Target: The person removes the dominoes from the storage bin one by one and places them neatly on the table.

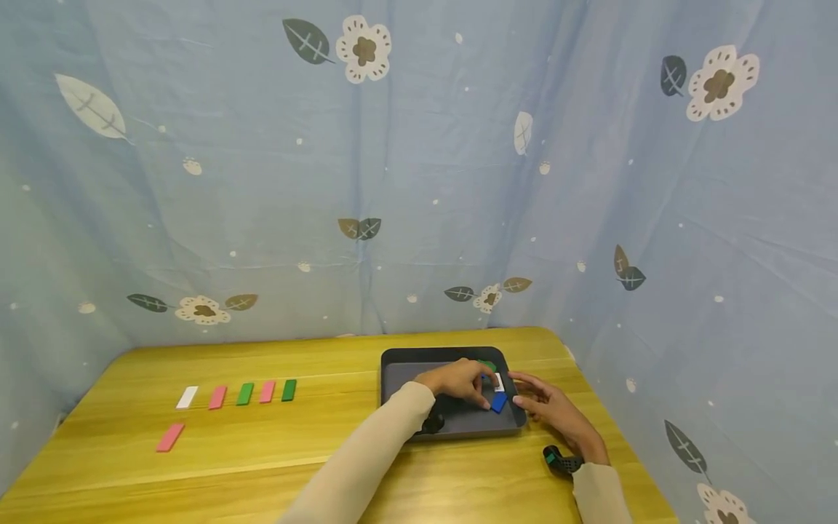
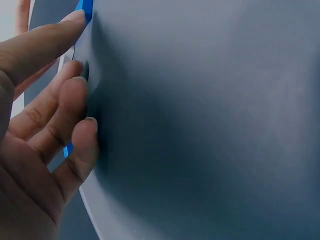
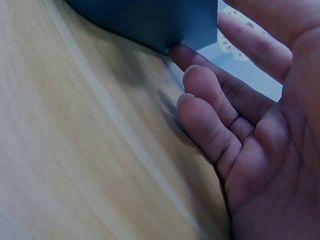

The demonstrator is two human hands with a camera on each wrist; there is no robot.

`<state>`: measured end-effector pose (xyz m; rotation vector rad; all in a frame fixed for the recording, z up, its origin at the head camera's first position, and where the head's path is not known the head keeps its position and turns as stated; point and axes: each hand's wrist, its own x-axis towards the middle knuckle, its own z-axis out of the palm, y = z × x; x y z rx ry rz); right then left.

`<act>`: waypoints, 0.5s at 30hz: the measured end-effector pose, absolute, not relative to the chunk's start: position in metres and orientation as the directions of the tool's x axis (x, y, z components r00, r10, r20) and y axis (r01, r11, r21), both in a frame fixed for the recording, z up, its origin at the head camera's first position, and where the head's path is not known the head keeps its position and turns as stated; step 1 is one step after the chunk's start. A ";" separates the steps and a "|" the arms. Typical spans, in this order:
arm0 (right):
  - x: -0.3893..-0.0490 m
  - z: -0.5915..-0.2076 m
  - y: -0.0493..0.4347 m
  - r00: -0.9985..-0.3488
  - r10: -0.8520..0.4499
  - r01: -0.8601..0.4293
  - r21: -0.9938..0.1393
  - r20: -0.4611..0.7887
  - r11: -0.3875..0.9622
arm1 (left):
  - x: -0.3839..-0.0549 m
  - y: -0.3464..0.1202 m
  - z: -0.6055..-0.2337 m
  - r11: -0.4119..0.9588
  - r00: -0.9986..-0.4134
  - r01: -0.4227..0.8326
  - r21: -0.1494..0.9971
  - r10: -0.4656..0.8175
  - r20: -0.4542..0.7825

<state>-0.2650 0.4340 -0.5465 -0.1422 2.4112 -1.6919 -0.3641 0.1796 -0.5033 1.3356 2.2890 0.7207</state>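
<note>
My left hand [image 1: 460, 380] reaches into the right part of a dark grey tray [image 1: 399, 355], among several small coloured tiles. Its thumb tip lies at a blue tile [image 1: 499, 402], and its bent fingers reach to a white tile [image 1: 500, 383]. Partly behind those fingers is a green tile [image 1: 487, 364]. In the left wrist view, thumb and fingers are apart, with the blue tile [image 2: 87, 7] beside the thumb tip. My right hand [image 1: 553, 409] is at the tray's right side, fingers loosely extended. In the right wrist view, one fingertip meets the tray's outer wall [image 3: 145, 22].
Left on the wooden table [image 1: 314, 466] lies a row: a white tile [image 1: 187, 397], pink tiles [image 1: 218, 397], a light green tile [image 1: 245, 394] and a dark green tile [image 1: 289, 390]. Another pink tile [image 1: 171, 437] lies nearer. A patterned curtain [image 1: 419, 182] hangs behind and at the right.
</note>
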 end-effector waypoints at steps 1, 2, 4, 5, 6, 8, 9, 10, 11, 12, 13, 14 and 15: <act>-0.265 -0.546 0.434 -0.977 -0.189 0.032 -0.939 -0.102 0.342 | -0.363 0.180 -0.502 0.415 -0.461 0.687 0.596 0.883 -0.084; -0.266 -0.547 0.433 -0.976 -0.193 0.032 -0.939 -0.104 0.342 | -0.363 0.181 -0.501 0.420 -0.457 0.692 0.588 0.884 -0.093; -0.266 -0.547 0.433 -0.975 -0.198 0.032 -0.940 -0.105 0.339 | -0.361 0.183 -0.500 0.426 -0.447 0.700 0.573 0.887 -0.113; -0.266 -0.547 0.433 -0.975 -0.197 0.035 -0.941 -0.106 0.337 | -0.360 0.184 -0.499 0.427 -0.444 0.704 0.568 0.888 -0.118; -0.267 -0.547 0.432 -0.975 -0.196 0.035 -0.941 -0.107 0.336 | -0.360 0.184 -0.498 0.427 -0.440 0.703 0.569 0.889 -0.124; -0.267 -0.546 0.432 -0.975 -0.194 0.035 -0.942 -0.105 0.333 | -0.359 0.186 -0.498 0.431 -0.439 0.703 0.566 0.889 -0.132; -0.267 -0.546 0.432 -0.976 -0.192 0.035 -0.943 -0.104 0.332 | -0.359 0.187 -0.497 0.432 -0.438 0.706 0.561 0.889 -0.134; -0.267 -0.546 0.432 -0.976 -0.190 0.035 -0.943 -0.103 0.330 | -0.358 0.188 -0.497 0.432 -0.437 0.707 0.560 0.889 -0.134; -0.267 -0.545 0.432 -0.977 -0.189 0.035 -0.944 -0.102 0.329 | -0.358 0.188 -0.497 0.432 -0.438 0.704 0.563 0.889 -0.135; -0.266 -0.545 0.432 -0.977 -0.190 0.033 -0.944 -0.101 0.329 | -0.358 0.189 -0.496 0.433 -0.437 0.705 0.562 0.889 -0.136; -0.266 -0.545 0.433 -0.977 -0.190 0.033 -0.944 -0.100 0.330 | -0.357 0.189 -0.497 0.434 -0.437 0.706 0.560 0.889 -0.137; -0.265 -0.545 0.433 -0.977 -0.189 0.032 -0.943 -0.099 0.331 | -0.357 0.189 -0.497 0.434 -0.437 0.703 0.563 0.889 -0.138; -0.265 -0.545 0.433 -0.977 -0.188 0.032 -0.943 -0.099 0.332 | -0.357 0.190 -0.496 0.434 -0.436 0.701 0.566 0.889 -0.140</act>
